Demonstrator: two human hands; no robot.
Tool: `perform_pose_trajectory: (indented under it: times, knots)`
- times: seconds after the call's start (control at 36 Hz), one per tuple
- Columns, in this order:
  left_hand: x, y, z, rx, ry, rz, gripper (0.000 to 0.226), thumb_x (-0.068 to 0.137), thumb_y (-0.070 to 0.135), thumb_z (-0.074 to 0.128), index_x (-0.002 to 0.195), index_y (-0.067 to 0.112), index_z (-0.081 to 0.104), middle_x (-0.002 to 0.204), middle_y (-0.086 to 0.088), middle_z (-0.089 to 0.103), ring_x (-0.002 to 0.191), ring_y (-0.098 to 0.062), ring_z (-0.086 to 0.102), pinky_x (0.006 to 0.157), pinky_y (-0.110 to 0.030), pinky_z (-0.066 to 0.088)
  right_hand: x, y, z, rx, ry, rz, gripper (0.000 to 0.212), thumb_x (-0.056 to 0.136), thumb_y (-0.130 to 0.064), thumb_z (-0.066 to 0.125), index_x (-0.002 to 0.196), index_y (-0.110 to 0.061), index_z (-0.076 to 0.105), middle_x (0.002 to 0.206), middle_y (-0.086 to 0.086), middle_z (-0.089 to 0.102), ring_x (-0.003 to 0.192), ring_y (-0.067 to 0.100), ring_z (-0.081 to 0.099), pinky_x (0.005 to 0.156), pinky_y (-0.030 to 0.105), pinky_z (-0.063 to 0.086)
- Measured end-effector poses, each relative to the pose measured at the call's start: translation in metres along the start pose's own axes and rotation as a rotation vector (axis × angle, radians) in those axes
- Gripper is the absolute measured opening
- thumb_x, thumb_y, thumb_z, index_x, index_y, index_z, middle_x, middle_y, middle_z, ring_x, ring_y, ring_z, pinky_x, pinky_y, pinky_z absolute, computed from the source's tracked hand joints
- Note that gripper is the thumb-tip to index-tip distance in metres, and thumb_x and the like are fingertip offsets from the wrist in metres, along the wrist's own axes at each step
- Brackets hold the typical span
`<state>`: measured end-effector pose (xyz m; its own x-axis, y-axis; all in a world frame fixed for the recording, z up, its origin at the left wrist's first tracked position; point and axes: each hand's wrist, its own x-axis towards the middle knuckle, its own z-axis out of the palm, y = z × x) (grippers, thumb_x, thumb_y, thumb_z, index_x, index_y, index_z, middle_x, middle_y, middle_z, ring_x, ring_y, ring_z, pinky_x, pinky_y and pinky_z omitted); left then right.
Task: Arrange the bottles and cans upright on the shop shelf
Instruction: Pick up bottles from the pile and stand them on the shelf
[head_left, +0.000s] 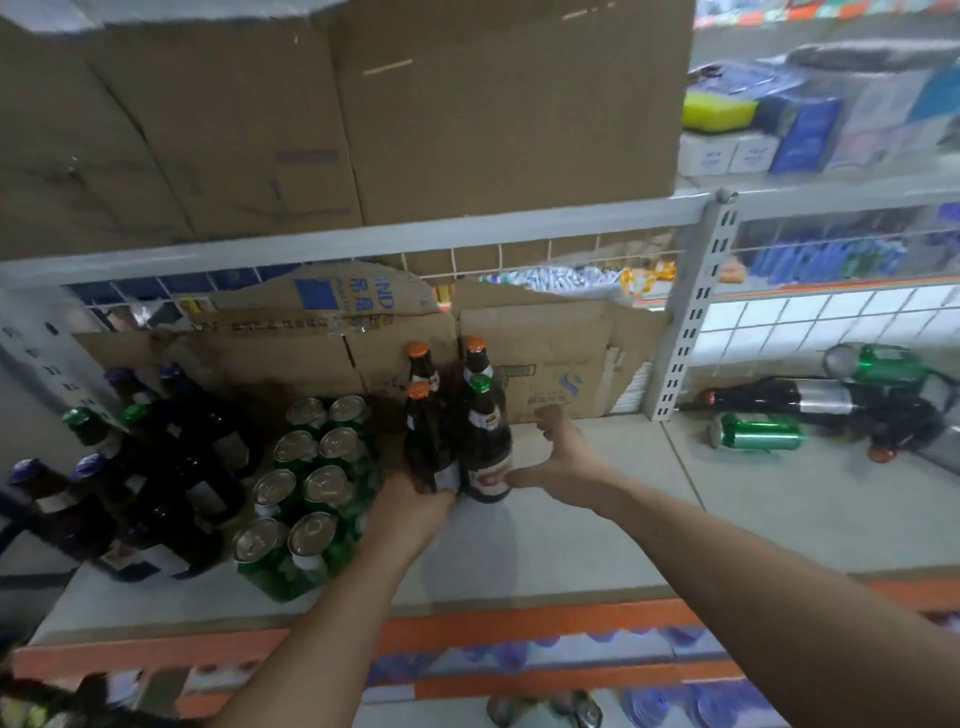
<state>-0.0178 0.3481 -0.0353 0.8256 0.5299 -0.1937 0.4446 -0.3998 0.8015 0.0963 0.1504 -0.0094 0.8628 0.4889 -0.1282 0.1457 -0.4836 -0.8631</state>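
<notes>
The grey shelf (571, 540) is in front of me, with big brown boxes (467, 104) on the level above. Dark bottles (171, 467) stand at the left, with rows of green cans (306, 483) just beside them. In the middle stand four brown bottles (457, 415), close together. My left hand (415, 512) grips the bottom of the front orange-capped bottle (427, 441). My right hand (563, 462) is spread wide, one straight finger touching the green-capped bottle (487, 441). Far right, a fallen can (761, 432) lies on its side.
</notes>
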Motion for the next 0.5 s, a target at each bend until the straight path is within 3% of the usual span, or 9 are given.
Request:
perform_pose_trajectory:
  times: [0.06, 0.11, 0.19, 0.28, 0.39, 0.5]
  knots:
    - [-0.016, 0.018, 0.007, 0.001, -0.011, -0.054, 0.032, 0.069, 0.050, 0.075, 0.087, 0.025, 0.067, 0.090, 0.000, 0.073, 0.085, -0.025, 0.069, 0.080, -0.041, 0.058, -0.013, -0.002, -0.013, -0.030, -0.010, -0.006, 0.105, 0.066, -0.029, 0.095, 0.148, -0.013, 0.031, 0.142, -0.003, 0.042, 0.136, 0.018, 0.041, 0.102, 0.031, 0.041]
    - [-0.039, 0.054, 0.029, 0.004, -0.055, -0.014, 0.031, 0.078, 0.044, 0.082, 0.085, 0.021, 0.062, 0.089, -0.001, 0.068, 0.085, -0.022, 0.065, 0.073, -0.033, 0.051, -0.037, 0.007, -0.048, -0.047, 0.022, -0.019, 0.112, 0.057, -0.037, 0.094, 0.147, -0.011, 0.033, 0.143, 0.001, 0.042, 0.140, 0.023, 0.040, 0.110, 0.038, 0.041]
    - [-0.071, 0.113, 0.078, 0.028, -0.147, 0.143, 0.034, 0.086, 0.031, 0.081, 0.109, 0.016, 0.061, 0.104, -0.001, 0.064, 0.095, -0.016, 0.060, 0.072, -0.025, 0.043, -0.083, 0.032, -0.117, -0.084, 0.138, 0.013, 0.092, 0.069, -0.027, 0.095, 0.141, -0.009, 0.041, 0.137, 0.003, 0.048, 0.132, 0.022, 0.046, 0.106, 0.032, 0.041]
    - [-0.106, 0.176, 0.132, 0.036, -0.257, 0.275, 0.044, 0.087, 0.025, 0.080, 0.123, 0.014, 0.058, 0.112, -0.002, 0.062, 0.100, -0.017, 0.059, 0.072, -0.019, 0.046, -0.140, 0.065, -0.190, -0.106, 0.259, 0.089, 0.081, 0.072, -0.027, 0.093, 0.135, -0.012, 0.044, 0.134, 0.005, 0.054, 0.124, 0.023, 0.053, 0.104, 0.035, 0.044]
    - [-0.149, 0.246, 0.203, 0.015, -0.382, 0.396, 0.046, 0.085, 0.026, 0.083, 0.123, 0.016, 0.059, 0.123, -0.007, 0.065, 0.112, -0.021, 0.063, 0.102, -0.038, 0.051, -0.222, 0.107, -0.280, -0.118, 0.396, 0.184, 0.079, 0.075, -0.025, 0.091, 0.135, -0.011, 0.043, 0.134, 0.006, 0.053, 0.127, 0.022, 0.051, 0.105, 0.030, 0.040]
    - [-0.191, 0.297, 0.258, 0.003, -0.477, 0.477, 0.046, 0.085, 0.034, 0.081, 0.124, 0.022, 0.058, 0.124, 0.001, 0.064, 0.114, -0.016, 0.061, 0.103, -0.043, 0.052, -0.289, 0.135, -0.343, -0.128, 0.491, 0.246, 0.084, 0.079, -0.025, 0.088, 0.145, -0.012, 0.038, 0.149, 0.007, 0.047, 0.136, 0.023, 0.046, 0.108, 0.031, 0.038]
